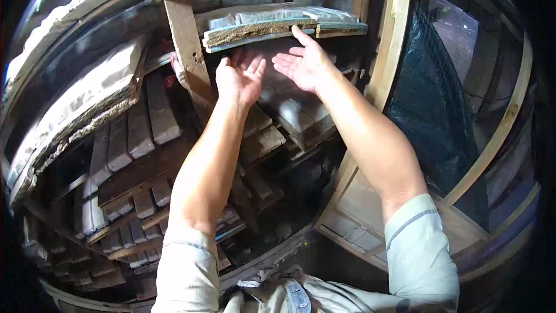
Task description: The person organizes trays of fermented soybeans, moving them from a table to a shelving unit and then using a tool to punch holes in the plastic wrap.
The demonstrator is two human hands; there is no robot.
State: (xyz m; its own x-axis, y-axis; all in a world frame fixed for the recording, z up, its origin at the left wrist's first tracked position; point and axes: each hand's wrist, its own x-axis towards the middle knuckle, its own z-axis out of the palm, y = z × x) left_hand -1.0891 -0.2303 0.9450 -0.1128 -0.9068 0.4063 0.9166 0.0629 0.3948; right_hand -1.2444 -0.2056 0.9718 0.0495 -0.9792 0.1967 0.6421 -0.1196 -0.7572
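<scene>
Both my hands are raised before a stacked shelf of boards, palms turned upward and nothing held. My left hand (240,79) is below the rough front edge of a thick wooden board (260,30), its fingertips in shadow under it. Just to the right is my right hand (305,64), fingers apart and pointing left. Its thumb overlaps the board's edge in view; whether it touches I cannot tell. Pale, wrapped-looking slabs (278,12) lie on top of the board. A shorter wooden piece (341,30) continues the edge to the right.
A wooden post (184,30) stands left of my hands. Stacked blocks (139,132) and a rough-edged pale slab (87,91) fill racks at left. Below my hands lie more boards (265,143). At right is a timber-framed door (393,30) with wire mesh and dark sheeting (430,108).
</scene>
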